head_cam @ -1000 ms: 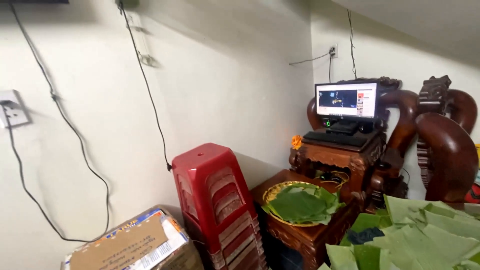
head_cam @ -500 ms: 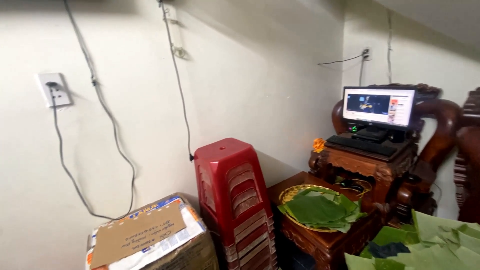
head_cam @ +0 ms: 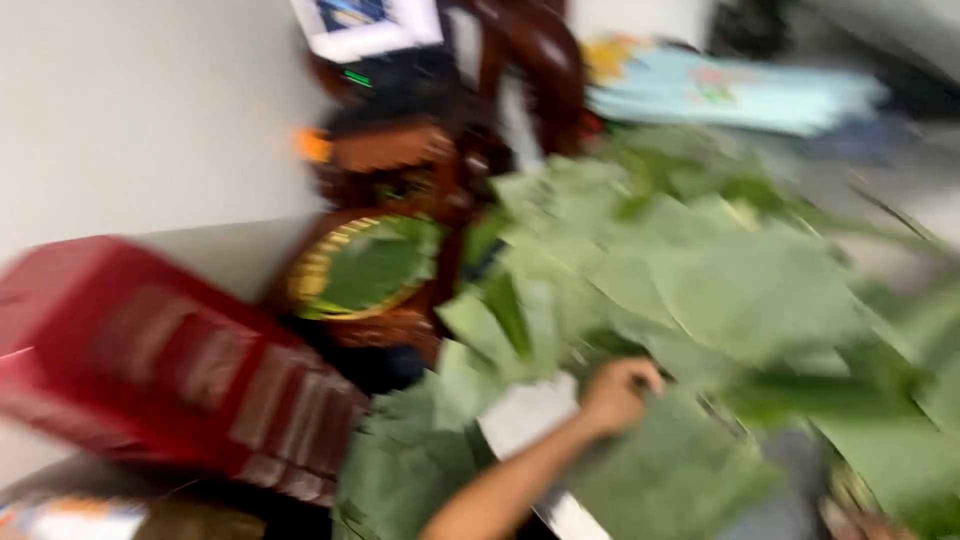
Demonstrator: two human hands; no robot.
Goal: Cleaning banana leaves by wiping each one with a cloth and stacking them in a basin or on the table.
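Motion-blurred throughout. Large heap of green leaves (head_cam: 700, 290) filling the middle and right, pale flat faces overlapping, darker folded ones among them. One hand (head_cam: 615, 393) reaching in from the bottom centre along a bare forearm, knuckles up, fingers curled down onto the lower edge of the heap and touching the leaves; which hand, hard to say from this angle, probably the left; whether pinching a leaf or merely resting on it, impossible to tell through the blur. No second hand in sight. Just beside the wrist, a pale flat strip (head_cam: 530, 420), perhaps a board or paper, half under the leaves. Left of the heap, a round tray (head_cam: 310, 275) with a yellowish rim, holding more green leaves and resting on a dark carved wooden table (head_cam: 400, 330). Further left and lower, a stack of red plastic stools (head_cam: 170, 370), tilted in the frame, with a cardboard box (head_cam: 70, 520) barely showing at the bottom left corner. Above the tray, more carved dark furniture (head_cam: 500, 90) bearing a lit screen (head_cam: 365, 22) at the top edge, and a small orange object (head_cam: 313, 145) at its side. Top right, behind the leaves, a pale blue sheet (head_cam: 730, 90) with coloured marks. Plain white wall (head_cam: 130, 110) across the upper left.
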